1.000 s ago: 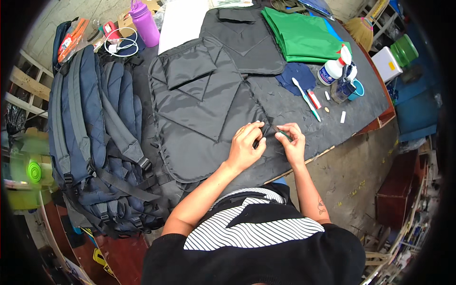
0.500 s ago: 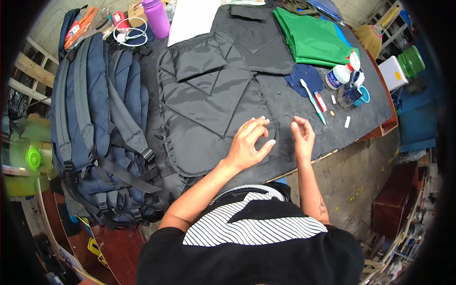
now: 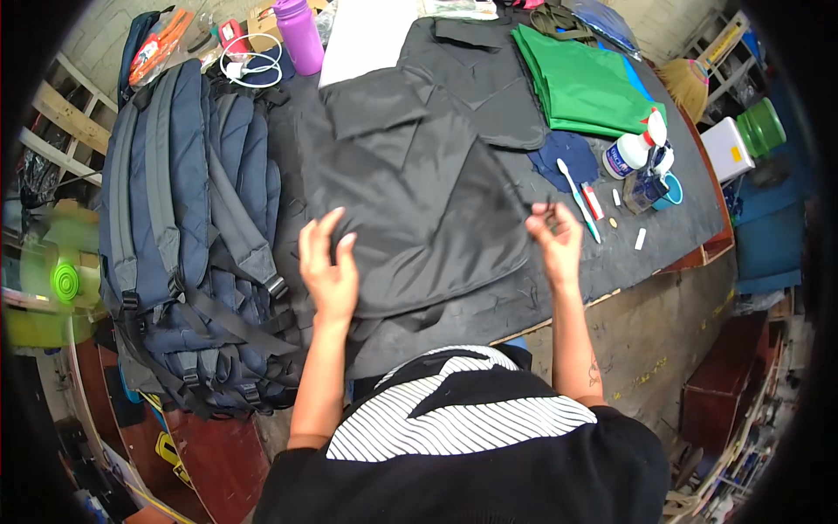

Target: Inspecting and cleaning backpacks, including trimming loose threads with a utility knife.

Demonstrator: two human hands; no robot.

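Observation:
A black padded fabric panel (image 3: 393,201), with V-shaped stitching and a flap near its far end, lies in front of me. Its surface is smeared by motion, and its right side is pulled outward. My right hand (image 3: 559,240) pinches the panel's right edge between thumb and fingers. By the near left part of the panel, my left hand (image 3: 329,275) has its fingers spread, with nothing visible in them. Behind lies a second black panel (image 3: 484,87) of similar make.
Stacked navy backpacks (image 3: 183,236) fill the table's left side. Right of the panel are a toothbrush (image 3: 578,199), a white spray bottle (image 3: 626,155), a blue cup (image 3: 670,192) and folded green fabric (image 3: 580,83). A purple bottle (image 3: 298,39) stands at the back.
My left hand has moved left across the panel to its left side. My right hand has taken hold of the panel's right edge, and the panel has shifted and swung right.

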